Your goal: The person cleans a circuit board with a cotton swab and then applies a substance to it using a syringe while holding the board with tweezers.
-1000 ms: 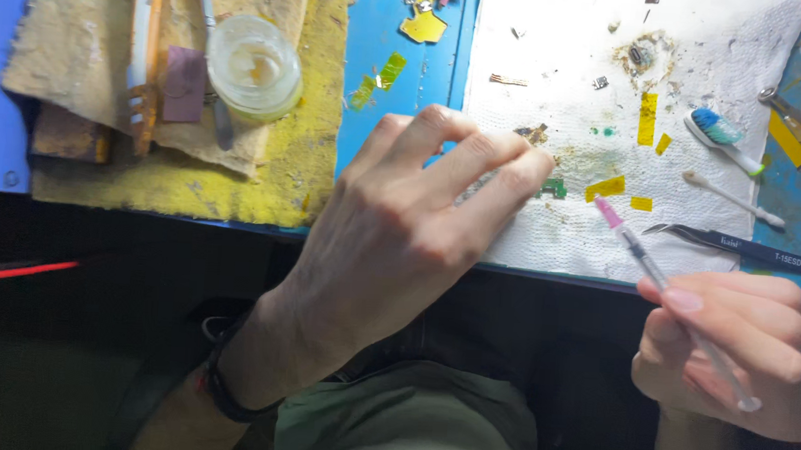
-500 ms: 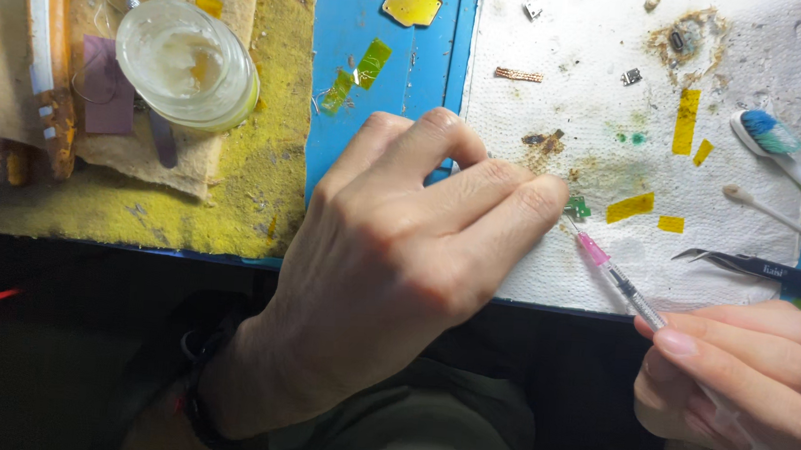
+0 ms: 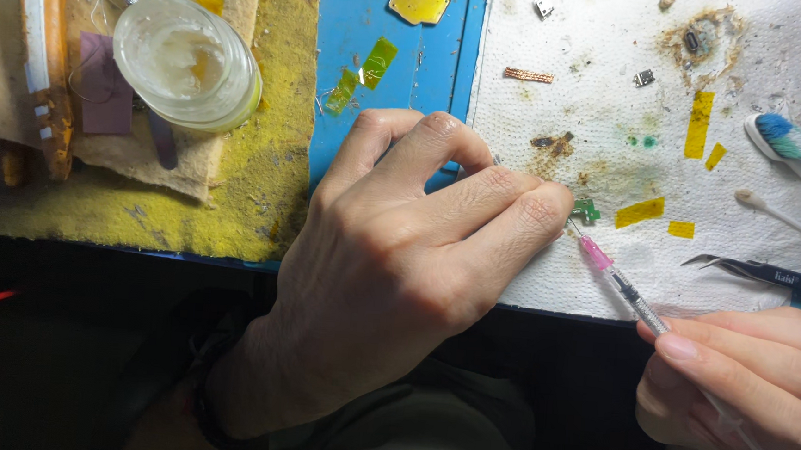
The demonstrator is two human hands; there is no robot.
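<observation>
Right hand [image 3: 752, 385] grips the syringe [image 3: 624, 285]; left hand [image 3: 398, 262] pins the green chip [image 3: 588, 210] at its tip.

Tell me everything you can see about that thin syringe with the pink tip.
The syringe is slim, with a clear barrel bearing dark marks, a pink hub and a fine needle. The right hand grips its rear end. It slants up and left over the white paper towel, its tip at a tiny green part beside the left hand's fingertips.
</observation>
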